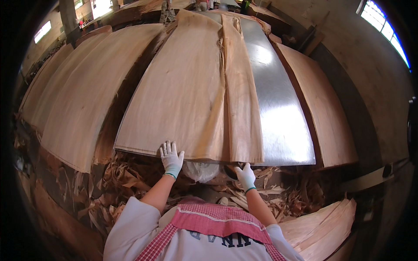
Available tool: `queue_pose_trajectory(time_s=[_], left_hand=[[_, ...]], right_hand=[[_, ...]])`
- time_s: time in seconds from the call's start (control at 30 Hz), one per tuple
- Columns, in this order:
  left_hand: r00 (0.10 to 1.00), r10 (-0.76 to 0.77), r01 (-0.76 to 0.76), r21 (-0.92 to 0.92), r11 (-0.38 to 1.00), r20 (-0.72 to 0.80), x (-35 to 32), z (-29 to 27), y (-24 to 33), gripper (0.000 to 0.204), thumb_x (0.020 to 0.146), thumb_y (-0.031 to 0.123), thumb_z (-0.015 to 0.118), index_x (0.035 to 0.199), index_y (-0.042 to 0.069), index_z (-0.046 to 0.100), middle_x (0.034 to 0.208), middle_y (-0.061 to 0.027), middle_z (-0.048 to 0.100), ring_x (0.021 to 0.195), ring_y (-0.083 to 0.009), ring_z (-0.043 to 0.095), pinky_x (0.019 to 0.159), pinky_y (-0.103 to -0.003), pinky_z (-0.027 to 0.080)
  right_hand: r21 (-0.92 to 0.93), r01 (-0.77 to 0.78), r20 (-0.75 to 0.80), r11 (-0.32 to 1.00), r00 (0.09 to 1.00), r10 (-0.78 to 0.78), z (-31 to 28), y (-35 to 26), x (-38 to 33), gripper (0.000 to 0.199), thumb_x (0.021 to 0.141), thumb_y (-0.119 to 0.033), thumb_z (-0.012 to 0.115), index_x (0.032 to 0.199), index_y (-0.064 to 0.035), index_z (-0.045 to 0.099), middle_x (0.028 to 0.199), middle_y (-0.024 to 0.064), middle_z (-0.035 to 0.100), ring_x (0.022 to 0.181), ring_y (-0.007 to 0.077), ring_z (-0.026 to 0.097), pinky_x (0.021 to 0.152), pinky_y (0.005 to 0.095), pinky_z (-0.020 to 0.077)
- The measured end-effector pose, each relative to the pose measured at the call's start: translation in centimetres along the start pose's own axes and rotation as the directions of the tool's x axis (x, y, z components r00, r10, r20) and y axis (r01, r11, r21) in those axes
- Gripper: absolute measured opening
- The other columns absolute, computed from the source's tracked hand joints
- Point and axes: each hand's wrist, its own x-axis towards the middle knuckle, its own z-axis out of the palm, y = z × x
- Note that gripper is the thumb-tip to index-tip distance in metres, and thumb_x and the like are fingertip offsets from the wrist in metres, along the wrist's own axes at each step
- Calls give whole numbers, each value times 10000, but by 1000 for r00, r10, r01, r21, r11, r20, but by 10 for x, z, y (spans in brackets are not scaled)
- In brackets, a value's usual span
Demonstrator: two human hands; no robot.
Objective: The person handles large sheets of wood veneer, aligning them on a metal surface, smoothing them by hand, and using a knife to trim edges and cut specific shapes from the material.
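Note:
A wide, pale wood veneer sheet (178, 91) lies over a shiny metal tabletop (285, 104) in front of me. Along its right side runs a narrower veneer strip (244, 104), with a raised, ragged fold between the two. My left hand (172, 160), in a white glove, rests flat on the sheet's near edge, fingers spread. At the near end of the strip is my gloved right hand (246, 176), fingers curled and thumb forward. Something dark shows beside it, but what those fingers grip is unclear.
Veneer stacks stand on the left (96, 95) and the right (320, 100). A clear plastic bag (201, 172) sits below the table edge, among torn veneer scraps (126, 180). More veneer pieces (322, 226) lie at the lower right. Another person (167, 12) is at the far end.

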Motion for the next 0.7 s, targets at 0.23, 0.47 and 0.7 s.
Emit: queue_pose_trajectory(time_s=[0.23,0.47,0.7], left_hand=[[999,-12,11,19,1000,48,-1,3,2,668,861,470,568,1392,87,431,1497,-146,349,1403,-314,275,1168,-480,149],[996,-30,25,63,998,81,-2,5,6,668,879,484,535,1407,94,417,1511,-143,332,1420,-309,245,1173,-481,124],[993,-31,22,82,996,110,1,5,6,661,886,475,527,1413,95,404,1516,-147,316,1418,-318,244,1166,-488,135]], right_hand=[[84,115,-189,990,977,-97,-20,56,-46,297,893,-362,595,926,-69,562,770,193,642,737,414,616,651,500,464],[-138,-102,-149,985,986,81,-12,201,-229,263,807,-304,661,791,-76,531,649,177,595,623,390,606,589,485,475],[-125,-159,-94,979,985,148,-57,207,-311,179,784,-234,676,860,-94,596,722,150,636,668,330,633,625,441,497]])
